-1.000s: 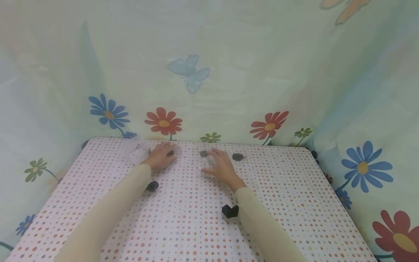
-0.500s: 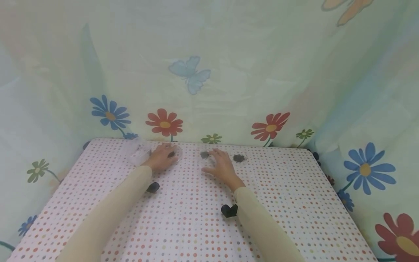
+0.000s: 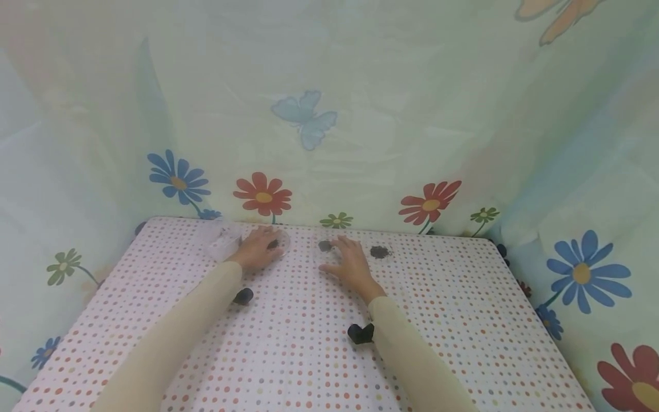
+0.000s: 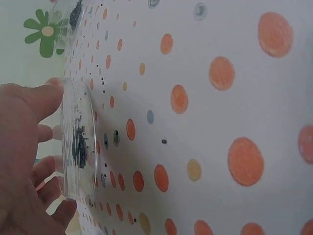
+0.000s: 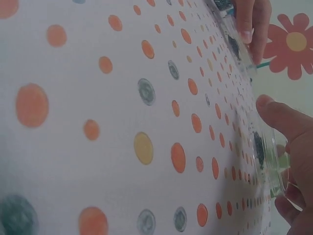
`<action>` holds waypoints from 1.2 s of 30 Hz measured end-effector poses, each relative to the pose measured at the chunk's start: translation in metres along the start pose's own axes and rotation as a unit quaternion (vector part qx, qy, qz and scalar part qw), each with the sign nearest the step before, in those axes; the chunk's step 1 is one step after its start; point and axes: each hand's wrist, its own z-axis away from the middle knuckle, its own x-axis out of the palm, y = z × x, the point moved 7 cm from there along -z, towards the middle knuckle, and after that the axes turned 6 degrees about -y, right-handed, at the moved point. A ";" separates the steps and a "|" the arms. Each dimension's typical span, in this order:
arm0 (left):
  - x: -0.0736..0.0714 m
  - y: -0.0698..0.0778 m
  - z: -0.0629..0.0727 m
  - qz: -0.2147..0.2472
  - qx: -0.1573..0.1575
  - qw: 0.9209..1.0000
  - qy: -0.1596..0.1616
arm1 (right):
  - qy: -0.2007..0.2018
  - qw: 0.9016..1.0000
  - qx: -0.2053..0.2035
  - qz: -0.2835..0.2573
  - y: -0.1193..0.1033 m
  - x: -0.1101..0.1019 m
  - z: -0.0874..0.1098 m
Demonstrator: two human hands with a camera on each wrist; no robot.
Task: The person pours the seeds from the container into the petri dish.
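At the far side of the table, my left hand (image 3: 255,250) grips a clear petri dish (image 4: 72,176) by its edge, the thumb on one side and the fingers curled round the other. A small heap of black granules (image 4: 79,149) lies inside. To the right, my right hand (image 3: 351,264) spans a second clear petri dish (image 5: 281,178), thumb and fingers at opposite edges. This one also contains dark granules (image 5: 258,149). Both dishes are low on the dotted surface, and the fingers partly cover them in the head view.
Another dark granule pile (image 3: 380,252) sits just right of my right hand. Crumpled-looking clear plastic (image 3: 222,241) lies left of my left hand. A few loose black granules (image 4: 164,141) are scattered on the dotted tabletop (image 3: 298,355). Behind the table hangs a flowered curtain (image 3: 386,137).
The head view has shifted slightly, so the scene sits a little further right and lower. Both hands keep their places at the two petri dishes.
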 end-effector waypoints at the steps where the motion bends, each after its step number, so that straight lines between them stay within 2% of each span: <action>1: 0.000 0.000 0.001 0.001 0.000 1.000 0.000 | 0.001 1.000 0.000 -0.001 0.000 0.000 0.000; 16: 0.004 -0.005 -0.002 0.006 -0.007 1.000 -0.004 | 0.007 1.000 -0.017 0.015 -0.001 0.000 -0.004; 25: 0.004 -0.003 -0.002 0.006 -0.010 1.000 -0.003 | 0.003 1.000 -0.008 0.022 -0.001 0.000 -0.007; 36: 0.002 -0.004 -0.005 0.004 -0.004 1.000 0.000 | -0.002 1.000 0.008 -0.015 0.001 -0.002 -0.012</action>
